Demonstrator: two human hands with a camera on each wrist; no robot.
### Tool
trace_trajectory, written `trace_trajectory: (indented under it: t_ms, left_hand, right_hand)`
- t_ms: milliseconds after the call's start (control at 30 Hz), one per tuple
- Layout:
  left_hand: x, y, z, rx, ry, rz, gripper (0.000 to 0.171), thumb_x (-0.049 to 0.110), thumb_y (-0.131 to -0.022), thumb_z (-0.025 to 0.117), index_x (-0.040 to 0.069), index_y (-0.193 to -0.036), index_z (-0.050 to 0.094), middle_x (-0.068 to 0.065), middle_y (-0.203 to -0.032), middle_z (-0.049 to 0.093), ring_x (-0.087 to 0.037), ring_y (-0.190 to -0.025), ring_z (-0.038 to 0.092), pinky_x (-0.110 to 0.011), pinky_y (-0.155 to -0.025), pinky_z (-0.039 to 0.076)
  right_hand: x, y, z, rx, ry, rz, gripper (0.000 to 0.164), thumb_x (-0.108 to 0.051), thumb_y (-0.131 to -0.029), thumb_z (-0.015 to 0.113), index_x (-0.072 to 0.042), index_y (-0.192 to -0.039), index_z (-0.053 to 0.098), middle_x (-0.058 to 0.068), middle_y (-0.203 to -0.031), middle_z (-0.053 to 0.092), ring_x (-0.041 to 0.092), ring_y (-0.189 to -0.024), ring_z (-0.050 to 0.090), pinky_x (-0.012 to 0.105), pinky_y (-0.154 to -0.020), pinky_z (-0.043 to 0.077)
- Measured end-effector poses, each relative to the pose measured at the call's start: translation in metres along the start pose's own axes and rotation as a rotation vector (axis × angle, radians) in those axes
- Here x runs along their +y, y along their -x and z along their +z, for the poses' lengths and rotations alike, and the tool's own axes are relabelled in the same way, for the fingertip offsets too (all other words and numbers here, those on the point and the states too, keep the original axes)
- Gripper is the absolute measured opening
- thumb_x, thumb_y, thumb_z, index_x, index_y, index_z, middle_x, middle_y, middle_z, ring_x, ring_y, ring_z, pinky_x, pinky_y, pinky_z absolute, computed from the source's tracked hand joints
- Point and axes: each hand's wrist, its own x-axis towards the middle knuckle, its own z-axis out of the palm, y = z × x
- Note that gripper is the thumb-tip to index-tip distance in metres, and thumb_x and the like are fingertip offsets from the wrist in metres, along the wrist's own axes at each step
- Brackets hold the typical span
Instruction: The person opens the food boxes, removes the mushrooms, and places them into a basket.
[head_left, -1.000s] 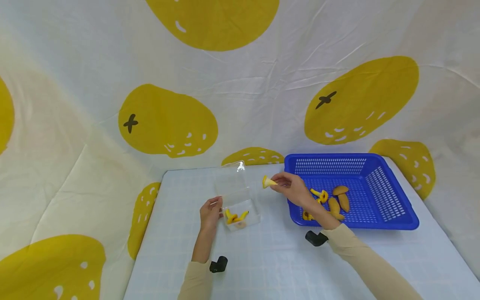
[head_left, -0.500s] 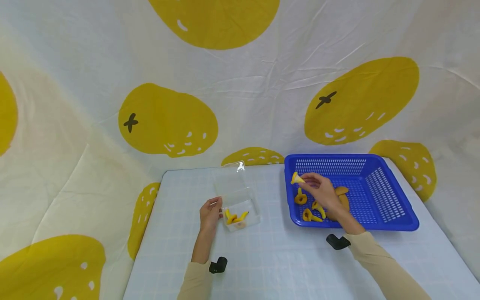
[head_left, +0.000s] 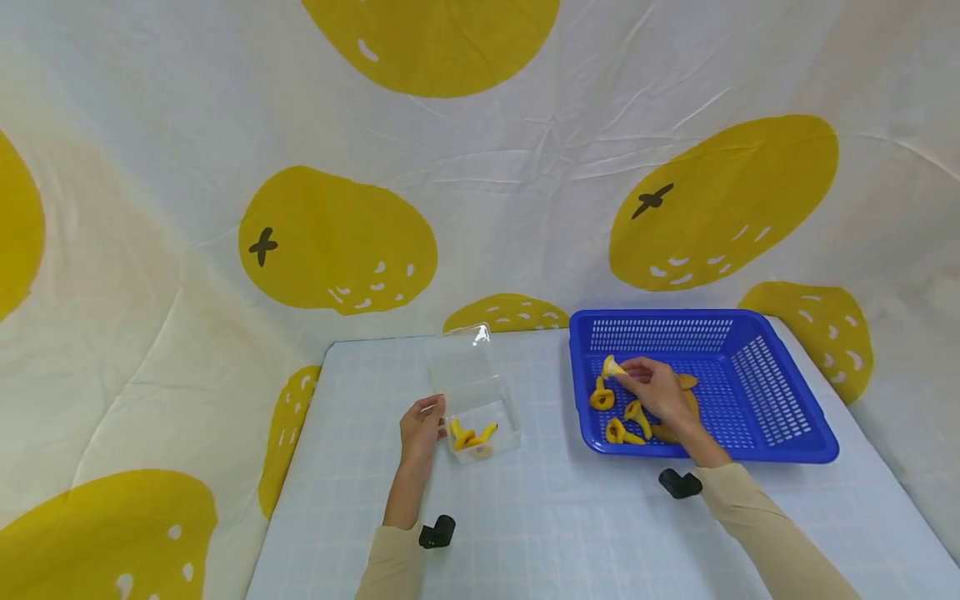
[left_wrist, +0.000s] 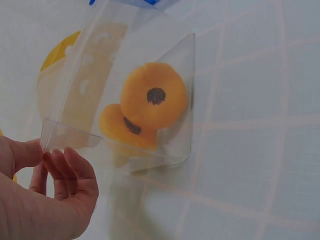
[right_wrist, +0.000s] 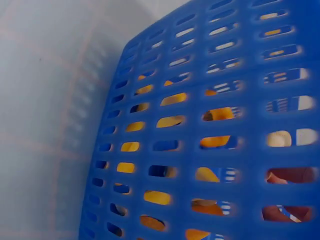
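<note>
In the head view my right hand (head_left: pixel 658 392) pinches a yellow, trumpet-shaped chanterelle mushroom (head_left: pixel 611 366) by its pale stem, low inside the left part of the blue basket (head_left: pixel 767 392). Several more yellow chanterelles (head_left: pixel 602 397) lie in front of it there. Brown, thick-stemmed mushrooms (head_left: pixel 686 381) are partly hidden behind this hand. My left hand (head_left: pixel 420 429) holds the left edge of a clear plastic box (head_left: pixel 507 440) between thumb and fingers. A few yellow chanterelles (left_wrist: pixel 154 97) rest in the box, their round dark-centred caps showing through its wall in the left wrist view.
The box's clear lid (head_left: pixel 459 360) stands folded back toward the rear cloth. Box and basket share a table with a pale checked cover (head_left: pixel 540 525), a gap between them. Through the slotted basket wall (right_wrist: pixel 195 145) the right wrist view shows yellow pieces and fingers.
My right hand has carried the chanterelle rightward from the gap between box and basket to above the basket, then down into it. My left hand stays at the box.
</note>
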Motion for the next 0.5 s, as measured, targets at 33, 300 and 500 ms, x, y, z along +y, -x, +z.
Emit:
trace_trajectory:
  t_ms: [33,300,500]
  left_hand:
    - [0.000,0.000,0.000,0.001,0.000,-0.002,0.031,0.020,-0.103,0.066,-0.003,-0.123,0.065,-0.020,-0.107,0.068,-0.020,-0.079,0.056,-0.020,-0.063,0.051]
    - [0.001,0.000,0.000,0.009,-0.009,-0.010,0.033,0.023,-0.102,0.067,-0.001,-0.124,0.065,-0.021,-0.111,0.067,-0.018,-0.079,0.055,-0.020,-0.063,0.051]
    - [0.000,0.000,0.000,0.008,-0.011,-0.003,0.033,0.022,-0.102,0.066,-0.002,-0.124,0.065,-0.021,-0.112,0.067,-0.017,-0.078,0.055,-0.020,-0.062,0.051]
  right_hand:
    - [0.002,-0.001,0.001,0.005,0.023,-0.010,0.037,-0.022,-0.104,0.064,0.007,-0.127,0.062,0.028,-0.122,0.065,0.043,-0.112,0.062,0.054,-0.097,0.053]
    - [0.012,-0.006,0.009,0.030,0.148,-0.096,0.024,-0.010,-0.100,0.067,0.010,-0.113,0.067,0.026,-0.105,0.069,0.039,-0.094,0.068,0.048,-0.081,0.059]
    - [0.007,-0.006,0.012,0.046,0.214,-0.195,0.018,-0.002,-0.098,0.067,0.013,-0.108,0.068,0.027,-0.098,0.069,0.035,-0.084,0.065,0.049,-0.074,0.058]
